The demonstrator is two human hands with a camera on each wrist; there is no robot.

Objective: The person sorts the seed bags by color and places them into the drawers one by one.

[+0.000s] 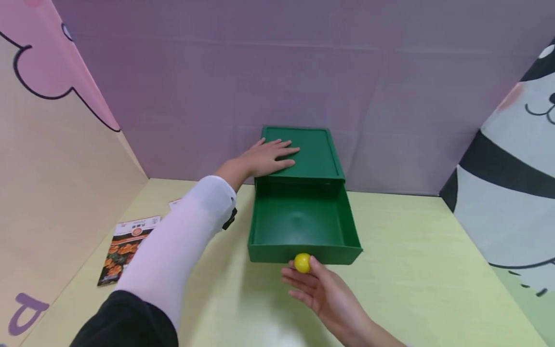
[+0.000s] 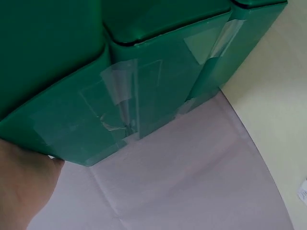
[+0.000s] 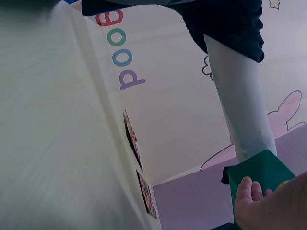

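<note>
A green box [image 1: 314, 152] stands against the purple back wall, and its drawer [image 1: 299, 224] is pulled out toward me with nothing inside. My left hand [image 1: 269, 156] lies flat on the box top with straight fingers; the left wrist view shows its palm [image 2: 21, 187] at the taped green side [image 2: 72, 72]. My right hand [image 1: 318, 289] is palm-up at the drawer front, thumb and index finger pinching the small yellow knob [image 1: 302, 262]. In the right wrist view the right hand [image 3: 273, 206] sits by the drawer's green corner [image 3: 259, 170].
A flower seed packet [image 1: 125, 248] lies on the pale green table [image 1: 412, 270] at the left, with a second card [image 1: 175, 202] partly behind my left sleeve [image 1: 182, 246]. Cartoon-printed panels wall in the left and right sides.
</note>
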